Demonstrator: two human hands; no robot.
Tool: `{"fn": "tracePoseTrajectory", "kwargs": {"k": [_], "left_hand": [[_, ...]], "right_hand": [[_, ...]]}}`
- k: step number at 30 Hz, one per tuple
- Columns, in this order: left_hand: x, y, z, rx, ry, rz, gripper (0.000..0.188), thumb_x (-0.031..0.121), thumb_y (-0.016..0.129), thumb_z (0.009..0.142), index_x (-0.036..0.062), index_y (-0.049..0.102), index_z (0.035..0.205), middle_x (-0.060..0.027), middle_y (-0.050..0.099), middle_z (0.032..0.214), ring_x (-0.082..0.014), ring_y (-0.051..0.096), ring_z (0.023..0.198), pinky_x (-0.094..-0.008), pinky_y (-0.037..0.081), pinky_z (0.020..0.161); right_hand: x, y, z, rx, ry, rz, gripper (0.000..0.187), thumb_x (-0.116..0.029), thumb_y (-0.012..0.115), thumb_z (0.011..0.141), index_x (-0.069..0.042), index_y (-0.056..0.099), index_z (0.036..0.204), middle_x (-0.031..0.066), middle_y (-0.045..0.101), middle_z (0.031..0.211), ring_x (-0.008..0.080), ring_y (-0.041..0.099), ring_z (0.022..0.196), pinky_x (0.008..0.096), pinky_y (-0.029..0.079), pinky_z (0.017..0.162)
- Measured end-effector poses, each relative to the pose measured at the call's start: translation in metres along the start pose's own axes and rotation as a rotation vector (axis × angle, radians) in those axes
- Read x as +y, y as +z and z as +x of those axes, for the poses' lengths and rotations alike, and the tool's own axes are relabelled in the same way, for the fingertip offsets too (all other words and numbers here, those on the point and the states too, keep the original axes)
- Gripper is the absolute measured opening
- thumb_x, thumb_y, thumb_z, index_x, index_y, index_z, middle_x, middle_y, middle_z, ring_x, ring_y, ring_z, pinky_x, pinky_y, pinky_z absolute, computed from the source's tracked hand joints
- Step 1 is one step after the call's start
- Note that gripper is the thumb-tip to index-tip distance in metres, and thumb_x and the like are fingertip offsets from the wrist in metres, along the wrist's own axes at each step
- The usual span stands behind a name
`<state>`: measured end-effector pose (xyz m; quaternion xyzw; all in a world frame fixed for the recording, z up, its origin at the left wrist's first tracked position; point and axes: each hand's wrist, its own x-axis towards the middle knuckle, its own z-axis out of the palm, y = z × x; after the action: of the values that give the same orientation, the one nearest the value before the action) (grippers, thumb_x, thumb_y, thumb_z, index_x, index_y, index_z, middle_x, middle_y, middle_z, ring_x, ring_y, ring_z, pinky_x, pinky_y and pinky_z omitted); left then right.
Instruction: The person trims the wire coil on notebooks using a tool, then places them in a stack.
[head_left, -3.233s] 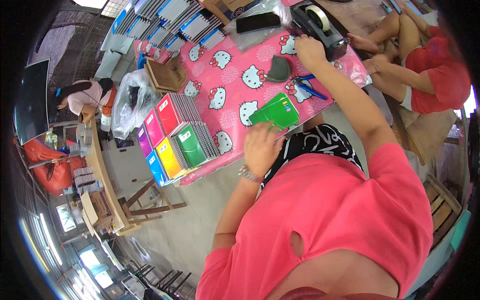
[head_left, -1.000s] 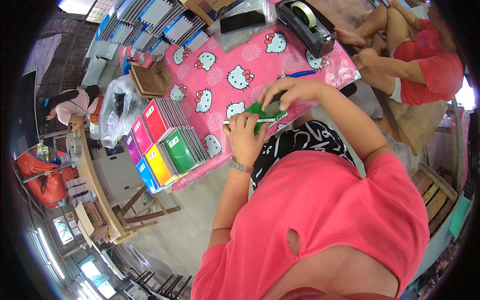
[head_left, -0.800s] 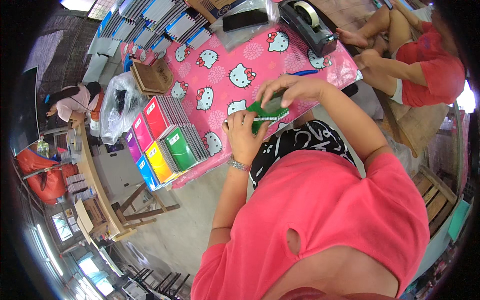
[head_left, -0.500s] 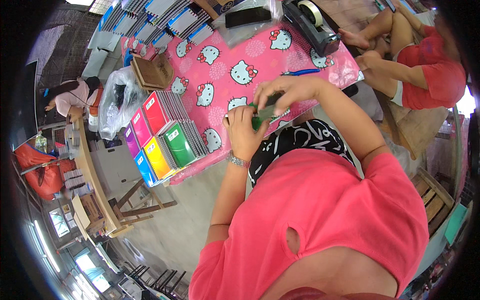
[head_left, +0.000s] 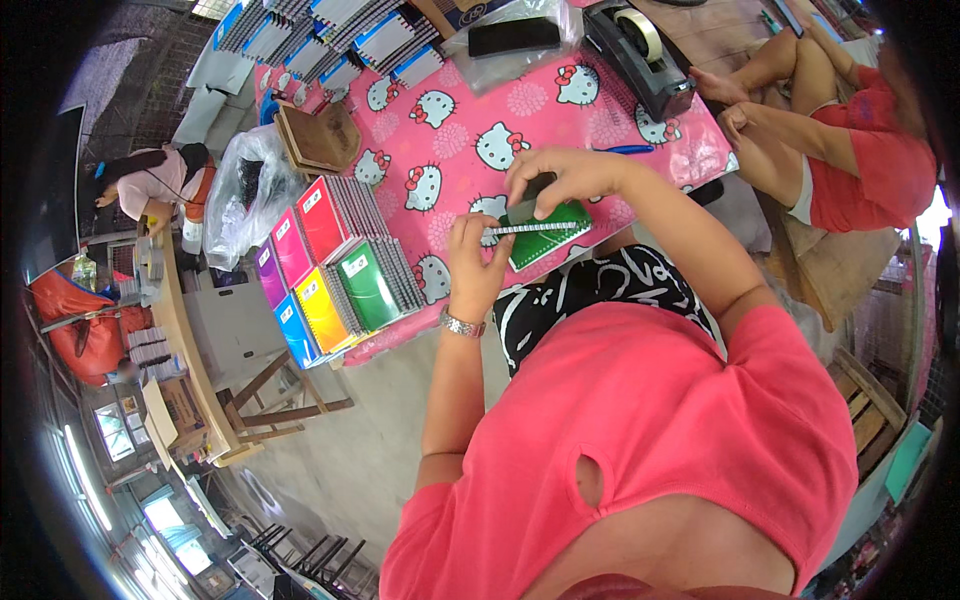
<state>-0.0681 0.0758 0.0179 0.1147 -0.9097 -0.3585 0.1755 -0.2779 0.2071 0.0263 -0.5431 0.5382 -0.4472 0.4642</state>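
Fingers of my right hand close on a dark flat piece, its lower edge at the spiral of a green notebook lying at the near edge of the desk. My left hand has its thumb and fingers parted at the spiral's left end; whether they pinch it, I cannot tell.

Pressing unevenly could bend a loop, I judge; a slip could drive the piece into my left fingertips or crease the cover. With the notebook so near the edge, a pull toward me could slide it off.

By count: one dark piece, one spiral and one green notebook, though I cannot tell whether a second lies beneath. To the left, six stacks: one red, one pink, one purple, one green, one yellow, one blue. Beyond my hands: one blue handle, one tape dispenser, one phone, one wooden holder. Blue-and-white pads are too many to count. Two other people appear, one seated right, one left.
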Motion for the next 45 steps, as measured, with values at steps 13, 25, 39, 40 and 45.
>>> {"fn": "tracePoseTrajectory", "kwargs": {"k": [13,25,39,40,45], "left_hand": [[-0.016,0.009,-0.003,0.031,-0.208,-0.299,0.023,0.000,0.071,0.080,0.0009,0.057,0.099,-0.0080,0.061,0.090,-0.0146,0.061,0.072,-0.0267,0.049,0.063],[0.001,0.018,-0.013,0.362,-0.365,-0.826,0.023,-0.002,0.061,0.090,-0.0033,0.061,0.113,-0.0059,0.064,0.089,-0.0109,0.062,0.077,-0.0228,0.051,0.069],[-0.031,0.025,-0.023,0.273,-0.226,-0.641,0.021,-0.004,0.058,0.092,-0.0028,0.057,0.113,-0.0068,0.065,0.097,-0.0102,0.062,0.085,-0.0242,0.053,0.071],[-0.033,0.025,-0.025,0.275,-0.227,-0.639,0.021,-0.004,0.058,0.092,-0.0028,0.057,0.113,-0.0068,0.065,0.097,-0.0102,0.062,0.085,-0.0242,0.053,0.071],[-0.028,0.027,-0.025,0.303,-0.246,-0.657,0.025,-0.010,0.055,0.090,-0.0032,0.059,0.114,-0.0067,0.066,0.100,-0.0104,0.062,0.092,-0.0238,0.050,0.080]], "right_hand": [[0.012,-0.006,0.005,0.300,0.153,-0.663,0.051,-0.025,0.079,0.066,-0.007,0.067,0.112,0.0131,0.060,0.119,0.0305,0.056,0.110,0.0387,0.046,0.093],[0.056,0.043,-0.116,0.740,0.292,-1.127,0.059,-0.017,0.072,0.076,-0.002,0.051,0.129,0.0187,0.053,0.126,0.0380,0.050,0.117,0.0458,0.041,0.100],[-0.025,0.119,-0.042,0.607,-0.201,-0.706,0.060,-0.023,0.073,0.073,-0.003,0.055,0.126,0.0175,0.053,0.118,0.0358,0.053,0.108,0.0450,0.043,0.096],[-0.026,0.120,-0.039,0.605,-0.203,-0.704,0.060,-0.023,0.073,0.073,-0.003,0.055,0.126,0.0175,0.053,0.118,0.0358,0.053,0.108,0.0450,0.043,0.096],[-0.025,0.124,-0.035,0.591,-0.157,-0.785,0.055,-0.020,0.071,0.073,-0.001,0.056,0.123,0.0173,0.054,0.113,0.0348,0.054,0.103,0.0448,0.045,0.092]]}}
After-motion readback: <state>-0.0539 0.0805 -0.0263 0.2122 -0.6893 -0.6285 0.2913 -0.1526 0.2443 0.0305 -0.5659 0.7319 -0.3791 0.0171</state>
